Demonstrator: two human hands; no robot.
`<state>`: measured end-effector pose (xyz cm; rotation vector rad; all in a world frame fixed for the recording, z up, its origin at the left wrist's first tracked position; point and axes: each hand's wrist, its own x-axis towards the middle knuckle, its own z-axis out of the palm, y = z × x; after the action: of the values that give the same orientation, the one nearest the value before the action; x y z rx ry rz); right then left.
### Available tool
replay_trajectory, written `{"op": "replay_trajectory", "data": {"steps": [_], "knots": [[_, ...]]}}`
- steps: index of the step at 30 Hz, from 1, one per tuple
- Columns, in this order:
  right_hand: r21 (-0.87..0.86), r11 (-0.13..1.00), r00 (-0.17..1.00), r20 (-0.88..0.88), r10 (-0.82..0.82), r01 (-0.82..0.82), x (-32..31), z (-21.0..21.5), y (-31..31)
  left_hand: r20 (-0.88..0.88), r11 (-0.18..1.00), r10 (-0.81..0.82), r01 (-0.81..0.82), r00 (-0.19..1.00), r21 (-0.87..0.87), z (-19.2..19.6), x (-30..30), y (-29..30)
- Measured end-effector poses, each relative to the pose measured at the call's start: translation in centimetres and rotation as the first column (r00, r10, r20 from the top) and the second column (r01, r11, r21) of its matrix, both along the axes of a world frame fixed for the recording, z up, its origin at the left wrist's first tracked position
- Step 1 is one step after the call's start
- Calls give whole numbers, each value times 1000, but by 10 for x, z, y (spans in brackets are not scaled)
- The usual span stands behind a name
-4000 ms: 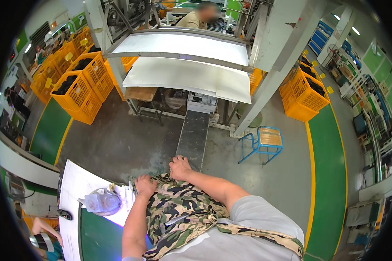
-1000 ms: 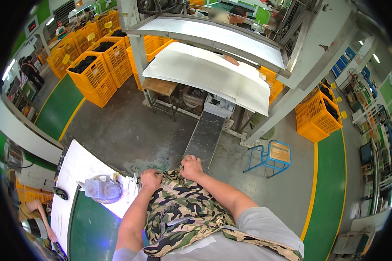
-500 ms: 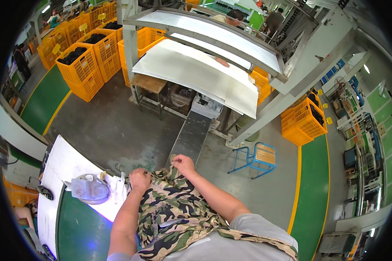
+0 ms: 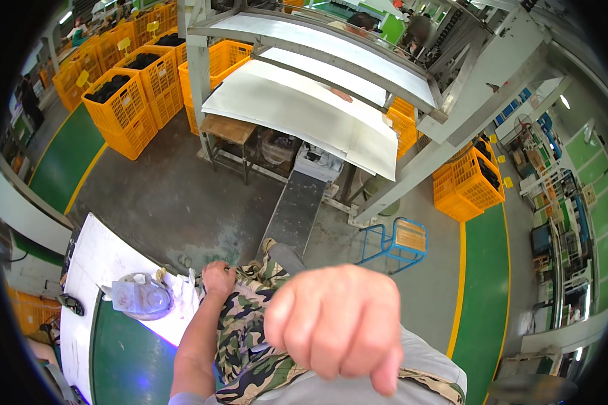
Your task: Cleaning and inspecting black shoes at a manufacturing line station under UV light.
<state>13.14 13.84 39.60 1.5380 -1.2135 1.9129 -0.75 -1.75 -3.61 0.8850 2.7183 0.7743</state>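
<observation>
A camouflage apron (image 4: 240, 347) covers my front and lap, one strap crossing the grey shirt at the lower right. At the apron's far left edge, my left hand (image 4: 217, 278) has its fingers curled on the cloth, next to the white table. Large and close in the middle, my right hand (image 4: 338, 324) is raised as a closed fist, knuckles up and thumb pointing down. Whatever the fist may hold is hidden. This hand covers much of the apron's right part.
Left of me, a lit white table (image 4: 105, 250) carries a cloudy plastic-covered object (image 4: 142, 297). Ahead stands a metal frame with white sheets (image 4: 297, 108), where another person's hand (image 4: 342, 94) rests. Yellow crates (image 4: 125, 111) line the left; a blue-framed stool (image 4: 409, 235) stands right.
My right hand has left the apron's far edge and come up close to the camera as a fist. My left hand has stayed at the apron's edge.
</observation>
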Motion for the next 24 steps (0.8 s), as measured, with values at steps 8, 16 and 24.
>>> {"op": "replay_trajectory", "data": {"steps": [8, 16, 24], "knots": [[-163, 985, 998, 22, -60, 63, 36, 24, -48, -7, 1000, 14, -14, 1000, -18, 2, 3, 0], [-22, 991, 977, -171, 129, -135, 22, 39, -20, -10, 999, 20, -21, 1000, -32, 1, 3, 1], [-456, 886, 952, 301, 60, 88, 46, 27, -54, 7, 999, 28, -28, 1000, -38, 2, 3, 9]]}}
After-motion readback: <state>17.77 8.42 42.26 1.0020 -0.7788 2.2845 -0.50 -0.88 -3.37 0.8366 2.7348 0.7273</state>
